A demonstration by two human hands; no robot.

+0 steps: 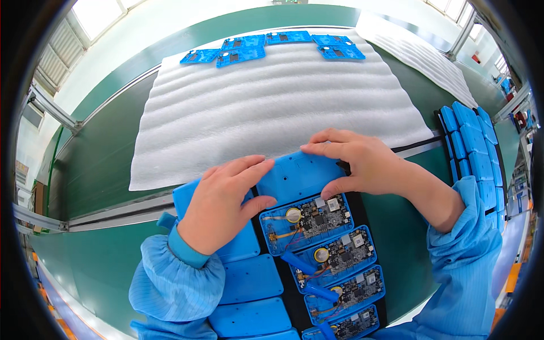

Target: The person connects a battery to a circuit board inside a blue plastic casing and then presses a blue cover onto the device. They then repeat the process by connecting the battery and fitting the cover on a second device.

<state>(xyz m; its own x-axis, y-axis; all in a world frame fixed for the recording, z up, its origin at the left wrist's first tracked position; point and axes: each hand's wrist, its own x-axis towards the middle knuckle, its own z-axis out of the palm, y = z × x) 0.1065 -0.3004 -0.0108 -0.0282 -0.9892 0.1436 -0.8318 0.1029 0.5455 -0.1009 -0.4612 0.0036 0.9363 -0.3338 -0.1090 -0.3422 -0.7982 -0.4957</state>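
Note:
A flat blue plastic cover (294,178) with small holes lies between my two hands, at the far end of a column of open blue cases. My left hand (224,201), with a blue band at the wrist, is closed on the cover's left end, fingers along the far edge and thumb by the near one. My right hand (354,161) grips the right end, fingertips on the far corner and thumb down beside a circuit board. Just nearer sits an open case (317,222) with that board, a round coin-shaped cell and thin wires. Part of a blue piece (184,195) is hidden behind my left hand.
More open cases (343,255) with boards and blue cylinders (297,262) run toward me. Beside them lie closed-looking blue cases (252,279). White foam sheeting (272,107) spans the green bench beyond, with several blue case halves (241,55). Stacked blue cases (476,150) stand right.

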